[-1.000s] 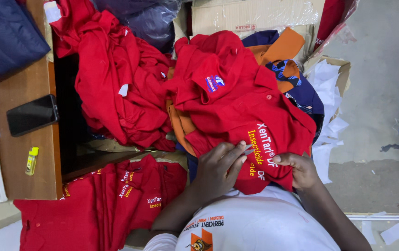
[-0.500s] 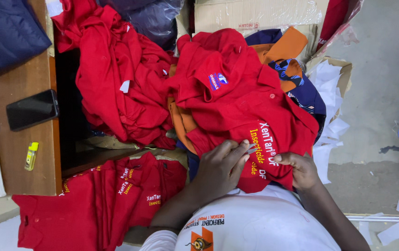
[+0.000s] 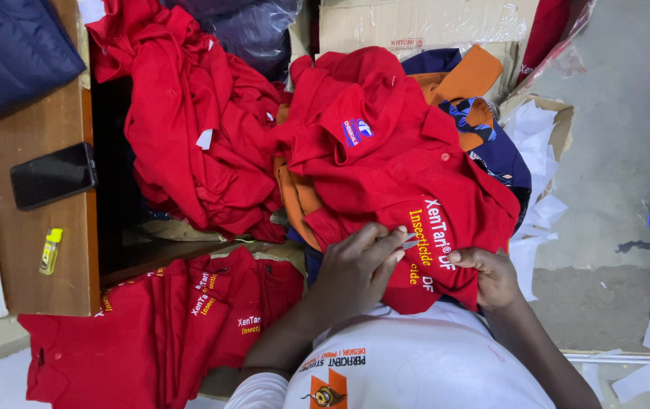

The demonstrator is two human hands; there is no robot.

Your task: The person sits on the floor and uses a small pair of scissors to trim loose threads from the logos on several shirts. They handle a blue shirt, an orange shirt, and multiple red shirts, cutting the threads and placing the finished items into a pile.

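Both hands on a red polo shirt, trimming at the print

Left hand (image 3: 355, 269) pinches small snips against the red polo shirt (image 3: 400, 163) by its yellow lettering; right hand (image 3: 495, 276) grips the hem. Shirt sits on the garment pile above the lap; folded red shirts (image 3: 166, 326) lie left, phone (image 3: 52, 176) on the desk (image 3: 29, 250).

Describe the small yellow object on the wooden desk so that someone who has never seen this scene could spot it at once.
Start at the wooden desk on the left side of the view, beside the heaps of red shirts. On it lies a black phone; just below that, near the desk's edge, is the yellow lighter. It is the only bright yellow, thumb-shaped thing on the desk.
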